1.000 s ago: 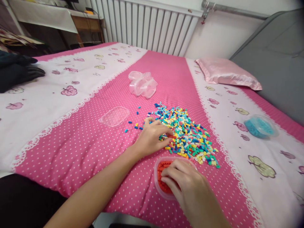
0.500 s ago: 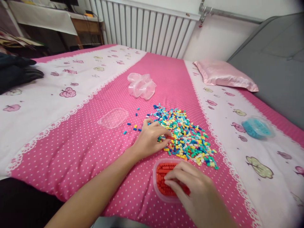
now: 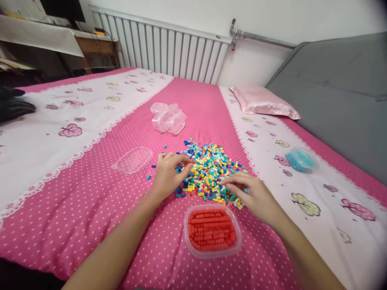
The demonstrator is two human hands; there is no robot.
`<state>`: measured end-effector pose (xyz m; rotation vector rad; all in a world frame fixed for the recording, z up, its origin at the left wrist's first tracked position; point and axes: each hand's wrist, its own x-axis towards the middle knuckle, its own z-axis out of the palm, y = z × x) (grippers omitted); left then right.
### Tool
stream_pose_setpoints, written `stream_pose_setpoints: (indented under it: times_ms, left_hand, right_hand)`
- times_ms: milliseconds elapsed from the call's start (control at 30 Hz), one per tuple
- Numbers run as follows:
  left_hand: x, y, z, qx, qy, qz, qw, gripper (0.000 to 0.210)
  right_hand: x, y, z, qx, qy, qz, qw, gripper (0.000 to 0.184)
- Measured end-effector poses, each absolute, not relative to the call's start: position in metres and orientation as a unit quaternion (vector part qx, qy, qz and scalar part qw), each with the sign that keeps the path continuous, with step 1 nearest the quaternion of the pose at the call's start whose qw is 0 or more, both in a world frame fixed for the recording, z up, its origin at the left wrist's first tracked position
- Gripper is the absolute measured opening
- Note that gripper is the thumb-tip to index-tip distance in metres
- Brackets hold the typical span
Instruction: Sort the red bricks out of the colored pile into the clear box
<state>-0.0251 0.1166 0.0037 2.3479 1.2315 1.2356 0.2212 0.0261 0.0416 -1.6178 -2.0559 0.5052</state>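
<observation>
Bricks [image 3: 208, 169], tiny and mixed in blue, yellow, green, white and red, lie in one loose pile on the pink dotted bedspread [image 3: 90, 201], mid-scene, with a few strays at its left. Far of the pile sits one cluster of empty clear tubs [image 3: 168, 117]; to the left lies one clear lid [image 3: 132, 160]. Near me stands one tub of red bricks [image 3: 212, 230], and at right one tub of blue bricks [image 3: 300, 160]. My left hand [image 3: 167, 175] rests on the pile's left edge, fingers curled narrow; whether it holds a brick I cannot tell. My right hand [image 3: 252, 193], over the red tub half a second ago, now reaches into the pile's near right side, fingers loosely spread.
</observation>
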Motion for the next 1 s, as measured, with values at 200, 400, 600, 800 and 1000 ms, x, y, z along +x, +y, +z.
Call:
stream_pose_setpoints:
  times_ms: [200,400,600,800,1000]
  left_hand:
    - [-0.027,0.117,0.007,0.793,0.421,0.428,0.105,0.010]
    - [-0.029,0.116,0.008,0.784,0.423,0.441,0.113,0.008]
    - [-0.029,0.116,0.006,0.781,0.419,0.448,0.117,0.005]
    - [-0.027,0.115,0.005,0.786,0.420,0.439,0.114,0.003]
    - [-0.027,0.115,0.005,0.788,0.421,0.434,0.117,0.002]
  right_hand:
    - [0.186,0.062,0.034,-0.573,-0.784,0.167,0.169,0.017]
    - [0.187,0.064,0.019,-0.597,-0.778,0.153,0.118,0.021]
    - [0.189,0.059,0.009,-0.599,-0.776,0.157,0.122,0.020]
    - [0.186,0.061,0.010,-0.570,-0.792,0.178,0.125,0.024]
    - [0.183,0.063,0.011,-0.553,-0.797,0.202,0.135,0.029]
